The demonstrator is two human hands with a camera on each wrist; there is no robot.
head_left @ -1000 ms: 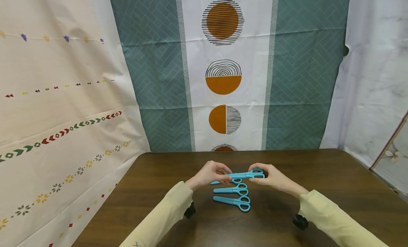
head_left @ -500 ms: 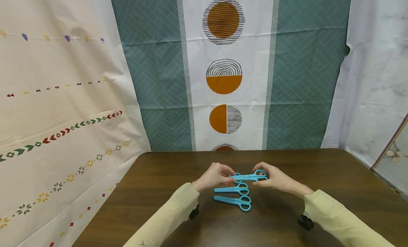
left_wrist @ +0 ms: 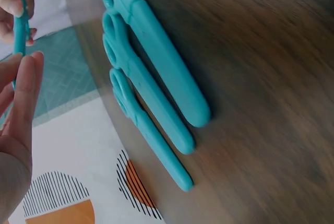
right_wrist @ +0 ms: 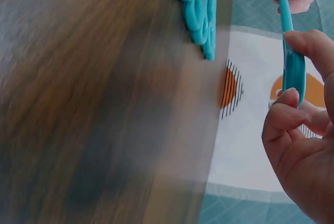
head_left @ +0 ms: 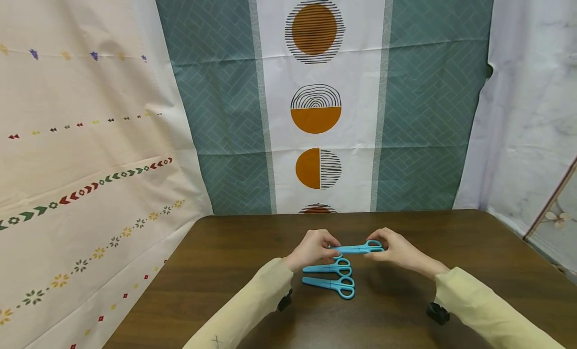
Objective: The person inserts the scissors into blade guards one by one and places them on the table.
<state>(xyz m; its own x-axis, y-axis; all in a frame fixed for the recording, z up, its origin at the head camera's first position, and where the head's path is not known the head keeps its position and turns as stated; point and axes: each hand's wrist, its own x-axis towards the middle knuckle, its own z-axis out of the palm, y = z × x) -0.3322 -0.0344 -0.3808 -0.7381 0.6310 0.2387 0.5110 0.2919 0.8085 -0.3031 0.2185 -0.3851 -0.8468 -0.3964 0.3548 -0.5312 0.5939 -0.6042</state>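
Level above the table, a pair of light blue scissors (head_left: pixel 353 249) is held between both hands. My left hand (head_left: pixel 312 249) pinches its blade end, which looks covered by a blunt blue sheath. At the other end, my right hand (head_left: pixel 396 250) grips the finger loops between thumb and fingers, as the right wrist view also shows on the scissors (right_wrist: pixel 295 70). Below lie more blue scissors: a nearest pair (head_left: pixel 320 282), a middle pair (head_left: pixel 320 269) and a far pair (left_wrist: pixel 156 141), largely hidden by my left hand in the head view. Their loops point right.
The dark wooden table (head_left: pixel 216 289) reaches back to a hanging cloth (head_left: pixel 225 138) with a teal and white pattern. A cream patterned cloth (head_left: pixel 90 179) hangs on the left, a pale one (head_left: pixel 532 113) on the right. Black wrist devices sit under both sleeves.
Both hands have moved right together with the held scissors, which stay in the air. The scissors on the table have not moved.
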